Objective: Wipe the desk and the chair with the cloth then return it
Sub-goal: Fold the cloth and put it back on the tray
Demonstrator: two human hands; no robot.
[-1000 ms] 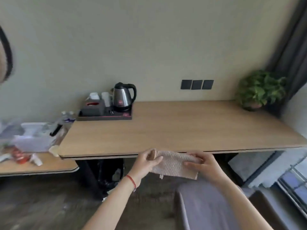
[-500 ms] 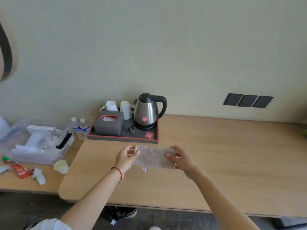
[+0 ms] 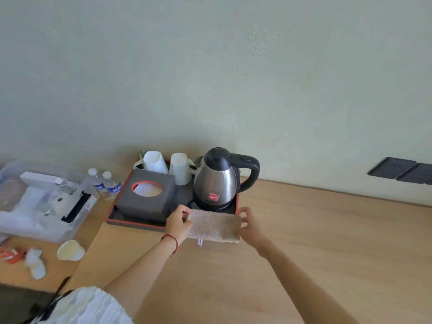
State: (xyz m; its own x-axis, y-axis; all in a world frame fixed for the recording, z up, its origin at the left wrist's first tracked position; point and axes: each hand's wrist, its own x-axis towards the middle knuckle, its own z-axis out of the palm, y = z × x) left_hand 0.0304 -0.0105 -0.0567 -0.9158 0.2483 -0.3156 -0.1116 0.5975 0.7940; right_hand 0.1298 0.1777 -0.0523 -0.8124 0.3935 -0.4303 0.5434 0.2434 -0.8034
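Left hand (image 3: 178, 223) and right hand (image 3: 248, 226) each pinch an end of the folded cloth (image 3: 214, 226), now carried forward from the near edge to the worktop (image 3: 327, 242) just in front of the kettle tray (image 3: 138, 224). Touching the surface or not: cannot tell. Wiping looks about to start. Tray, kettle (image 3: 218, 181) and tissue box (image 3: 146, 195) block the back-left; open room right and near.

Plain pale green wall (image 3: 210, 66) carrying dark socket plates (image 3: 402, 170) at right; lower side table (image 3: 28, 270) at left.
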